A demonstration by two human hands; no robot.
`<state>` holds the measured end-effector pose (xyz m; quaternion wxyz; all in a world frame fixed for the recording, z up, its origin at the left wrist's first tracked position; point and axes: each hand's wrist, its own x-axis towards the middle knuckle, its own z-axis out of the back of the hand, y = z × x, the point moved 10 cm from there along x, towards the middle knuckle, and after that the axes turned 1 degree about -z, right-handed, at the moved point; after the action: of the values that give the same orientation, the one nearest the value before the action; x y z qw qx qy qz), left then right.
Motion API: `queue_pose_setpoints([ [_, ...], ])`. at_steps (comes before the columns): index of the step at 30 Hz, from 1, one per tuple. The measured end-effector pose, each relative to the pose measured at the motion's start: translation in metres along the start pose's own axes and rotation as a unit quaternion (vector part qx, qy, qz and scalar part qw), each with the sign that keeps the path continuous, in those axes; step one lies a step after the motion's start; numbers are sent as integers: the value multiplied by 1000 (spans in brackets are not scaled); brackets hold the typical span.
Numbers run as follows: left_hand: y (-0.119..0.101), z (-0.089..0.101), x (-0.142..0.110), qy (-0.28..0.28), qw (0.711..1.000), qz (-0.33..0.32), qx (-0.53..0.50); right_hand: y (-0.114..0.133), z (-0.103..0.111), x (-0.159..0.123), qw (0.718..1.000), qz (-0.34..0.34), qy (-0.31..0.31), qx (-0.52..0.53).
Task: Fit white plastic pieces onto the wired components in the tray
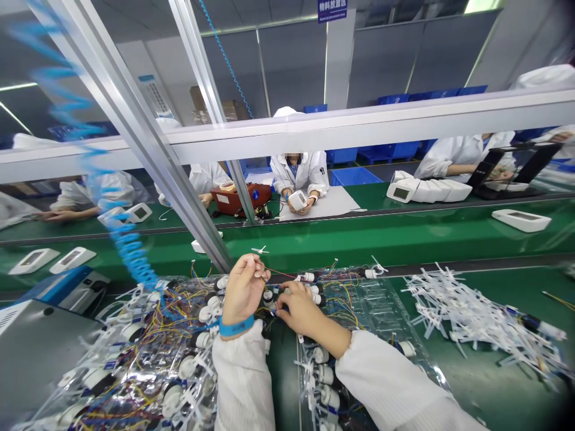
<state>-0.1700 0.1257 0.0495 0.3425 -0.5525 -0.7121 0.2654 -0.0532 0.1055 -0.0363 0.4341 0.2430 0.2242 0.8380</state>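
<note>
My left hand (243, 288), with a blue wrist strap (236, 327), is raised with its fingertips pinched on thin wires. A red wire (284, 274) runs right from the fingertips. My right hand (302, 307) is bent low beside it, thumb and fingers curled together. What they hold is hidden. A small white cylindrical part (268, 295) shows between the hands, close to my right fingertips. Beyond my left fingertips a thin white strip-like piece (260, 250) shows against the green surface. Similar white-capped parts with coloured wires (179, 308) lie in clear plastic trays (380, 308) on both sides.
A heap of white strips (467, 317) lies right. At left are a blue-grey machine (54, 323) and a coiled blue hose (128, 251). A metal frame (135, 126) rises ahead. Beyond the green conveyor (359, 236), co-workers (300, 173) sit near white devices (429, 188).
</note>
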Motion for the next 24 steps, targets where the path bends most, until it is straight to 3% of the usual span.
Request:
queue_pose_setpoints([
  [9,-58,-23,-31,-3,988,-133,-73,-1,6,4,997,11,14,74],
  [13,-79,-17,-47,-63,979,-195,-2,4,22,13,987,36,-15,158],
  [20,-69,-4,-40,-88,951,-149,255,-4,38,19,955,39,-75,285],
  [24,-67,0,-39,-97,938,-128,308,-21,33,24,951,3,-84,296],
])
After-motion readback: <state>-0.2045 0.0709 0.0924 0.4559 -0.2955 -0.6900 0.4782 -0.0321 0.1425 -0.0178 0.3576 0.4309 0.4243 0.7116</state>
